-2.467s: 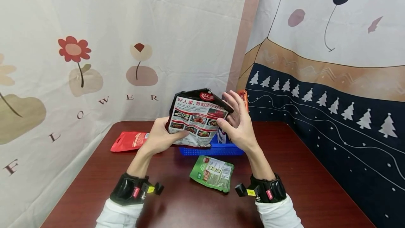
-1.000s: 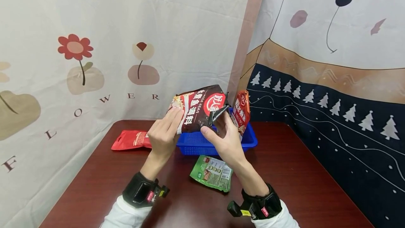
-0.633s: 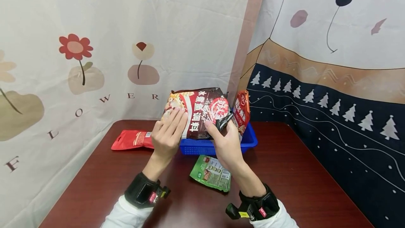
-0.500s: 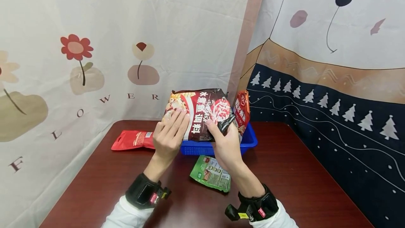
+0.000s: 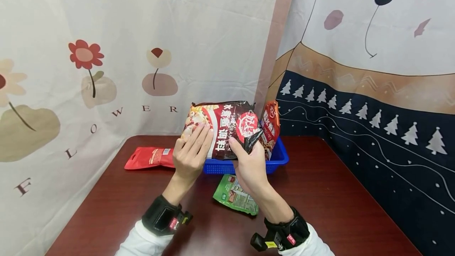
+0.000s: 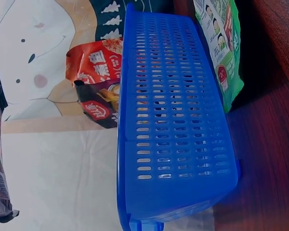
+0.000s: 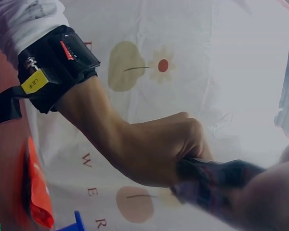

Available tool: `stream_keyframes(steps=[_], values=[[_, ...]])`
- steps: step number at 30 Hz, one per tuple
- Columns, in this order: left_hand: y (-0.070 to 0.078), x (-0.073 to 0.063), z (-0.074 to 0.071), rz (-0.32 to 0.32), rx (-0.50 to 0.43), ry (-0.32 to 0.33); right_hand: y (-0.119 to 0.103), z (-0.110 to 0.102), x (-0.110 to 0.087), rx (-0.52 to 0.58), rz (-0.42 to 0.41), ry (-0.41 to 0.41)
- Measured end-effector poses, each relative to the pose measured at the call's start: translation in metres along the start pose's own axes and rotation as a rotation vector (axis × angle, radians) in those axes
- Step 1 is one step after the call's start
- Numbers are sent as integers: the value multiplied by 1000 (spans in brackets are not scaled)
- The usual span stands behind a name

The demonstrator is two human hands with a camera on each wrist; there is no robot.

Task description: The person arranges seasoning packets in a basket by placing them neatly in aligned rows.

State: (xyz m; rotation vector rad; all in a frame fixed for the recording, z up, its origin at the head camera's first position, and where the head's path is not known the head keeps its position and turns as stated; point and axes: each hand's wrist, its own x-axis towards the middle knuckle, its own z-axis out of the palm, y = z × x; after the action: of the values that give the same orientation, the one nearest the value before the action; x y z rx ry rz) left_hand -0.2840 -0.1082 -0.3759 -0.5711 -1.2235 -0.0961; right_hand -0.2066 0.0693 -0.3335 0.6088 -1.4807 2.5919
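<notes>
The black packet (image 5: 231, 129) is held up over the blue basket (image 5: 220, 168), its printed front facing the head camera; the left wrist view shows a gap between it and the basket's rim. The left hand (image 5: 190, 157), above the basket's left end, lays its fingers straight and pressed together across the packet's face. The right hand (image 5: 250, 165), in front of the basket's right half, pinches the opposite end, thumb on the face. The step in hand looks like a two-handed steadying and showing of the packet; the next move seems to call for an even grip, as the wrapper looks soft, and for care around the orange-red packet (image 5: 270, 127) standing at the basket's right end.

A second dark packet (image 6: 98, 103) sticks up from the basket beside the orange-red one in the left wrist view. The red pouch (image 5: 149, 158) lies left of the basket, its end behind the left hand; the green pouch (image 5: 231, 196) lies just in front of the basket, partly covered by the right hand. The left thumb and the right fingers are hidden in the head view, the basket's inside is mostly blocked, and the right wrist view is dim and blurred
</notes>
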Motion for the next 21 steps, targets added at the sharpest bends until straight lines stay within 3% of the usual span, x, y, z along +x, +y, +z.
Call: stream_keyframes(steps=[10, 21], values=[[1, 1, -1, 1, -2, -16, 0, 2, 2, 31, 32, 68], [4, 9, -1, -11, -19, -4, 1, 2, 2, 95, -3, 66]])
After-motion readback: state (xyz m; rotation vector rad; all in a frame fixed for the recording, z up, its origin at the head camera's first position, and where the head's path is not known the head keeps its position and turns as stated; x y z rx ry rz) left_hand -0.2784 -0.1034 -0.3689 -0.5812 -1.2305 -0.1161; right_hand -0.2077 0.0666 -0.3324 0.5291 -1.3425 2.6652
